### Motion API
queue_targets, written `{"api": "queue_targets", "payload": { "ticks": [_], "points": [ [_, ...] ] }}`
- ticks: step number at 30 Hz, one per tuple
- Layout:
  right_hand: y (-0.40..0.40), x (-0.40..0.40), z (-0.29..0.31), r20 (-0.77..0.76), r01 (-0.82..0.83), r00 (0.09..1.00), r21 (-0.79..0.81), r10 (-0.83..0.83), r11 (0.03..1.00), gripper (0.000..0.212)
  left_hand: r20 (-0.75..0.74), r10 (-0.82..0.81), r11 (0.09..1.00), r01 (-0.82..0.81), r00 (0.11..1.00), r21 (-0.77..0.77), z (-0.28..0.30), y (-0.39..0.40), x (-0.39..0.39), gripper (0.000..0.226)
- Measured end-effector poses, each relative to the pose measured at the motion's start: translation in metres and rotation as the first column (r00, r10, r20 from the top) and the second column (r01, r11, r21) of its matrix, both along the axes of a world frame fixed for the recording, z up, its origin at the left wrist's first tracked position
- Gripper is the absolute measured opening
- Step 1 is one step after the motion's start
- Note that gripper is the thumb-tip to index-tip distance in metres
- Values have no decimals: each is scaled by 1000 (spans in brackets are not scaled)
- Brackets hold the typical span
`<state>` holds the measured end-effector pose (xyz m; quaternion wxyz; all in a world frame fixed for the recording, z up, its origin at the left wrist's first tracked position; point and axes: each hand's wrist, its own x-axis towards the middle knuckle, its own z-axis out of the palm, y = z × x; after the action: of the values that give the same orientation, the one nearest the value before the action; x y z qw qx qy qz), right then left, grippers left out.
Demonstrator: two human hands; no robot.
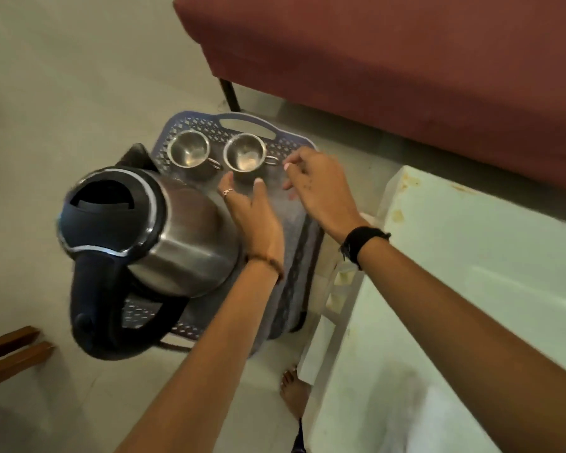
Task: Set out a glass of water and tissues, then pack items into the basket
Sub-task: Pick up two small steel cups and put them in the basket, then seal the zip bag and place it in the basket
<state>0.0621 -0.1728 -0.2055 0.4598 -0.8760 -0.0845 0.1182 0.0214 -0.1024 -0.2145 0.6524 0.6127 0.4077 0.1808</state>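
A pale tiled floor [79,93] fills the view, with a dark red upholstered seat [406,60] across the top right and two brown wooden bars [13,351] at the lower left edge.

Left of centre a steel electric kettle [151,237] with a black lid and black handle stands in a blue-grey perforated basket [242,120] — the basket sits low, beside the floor, and a grey cloth [294,243] lies along its right half. At the basket's far end two small steel cups stand upright side by side: the left cup [188,148] and the right cup [244,152], each with a small ring handle turned to the right, both looking empty.

The left hand [254,207] reaches over the cloth just below the right cup, fingers straight and spread, holding nothing; a ring shows on one finger and a beaded band on the wrist. The right hand [317,184] hovers just right of the right cup's handle, fingers loosely bent and apart, nothing held — a black band [363,243] circles its wrist.

Further right stands a white, stained table [471,256], and a bare foot [294,390] rests on the floor beside it.
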Motion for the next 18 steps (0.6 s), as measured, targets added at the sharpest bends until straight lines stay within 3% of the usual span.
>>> {"api": "queue_targets", "payload": {
  "ticks": [2, 4, 7, 11, 16, 18],
  "points": [
    [-29, -28, 4, -38, 66, 997, 133, -61, 989, 17, 40, -168, 974, 159, 985, 161, 3, -29, -42, 46],
    [-71, -62, 2, -101, 147, 986, 164, -131, 976, 15, -16, -350, 894, 339, 937, 292, 1, -62, -89, 46],
    [-142, -116, -13, -289, 320, 916, 111, -277, 941, 14, -161, -614, 730, 633, 773, 258, -8, -110, -153, 48],
    [-238, -187, -30, -412, 464, 804, -17, -429, 886, 15, -340, -848, 330, 907, 407, 263, -27, -161, -218, 44],
    [-328, -260, -43, -425, 518, 727, -177, -540, 837, 18, -467, -880, -119, 911, 88, 395, -44, -211, -251, 46],
    [-354, -284, -47, -442, 510, 707, -221, -552, 831, 21, -493, -864, -284, 905, -100, 315, -53, -230, -257, 52]
  ]
}}
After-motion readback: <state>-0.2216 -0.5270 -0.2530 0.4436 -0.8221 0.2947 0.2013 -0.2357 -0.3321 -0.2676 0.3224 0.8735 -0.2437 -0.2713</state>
